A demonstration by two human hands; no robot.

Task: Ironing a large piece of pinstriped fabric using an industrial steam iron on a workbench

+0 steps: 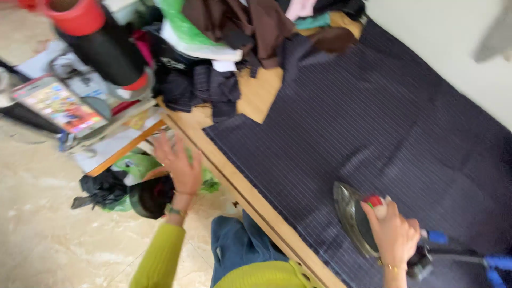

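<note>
Iron (354, 216), metal soleplate shiny and tilted up on its side, sits at five o'clock on the dark pinstriped fabric (384, 122) covering the surface (256, 200). My right hand (393, 232) grips its handle. My left hand (178, 162) hangs spread wide, empty, at nine o'clock, beyond the edge.

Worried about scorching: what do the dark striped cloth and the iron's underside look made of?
The striped cloth looks like woven suiting, matte, with fine pinstripes; fibre unclear. The iron, gripped by the right hand, shows a shiny, mirror-like soleplate, probably polished metal.
</note>
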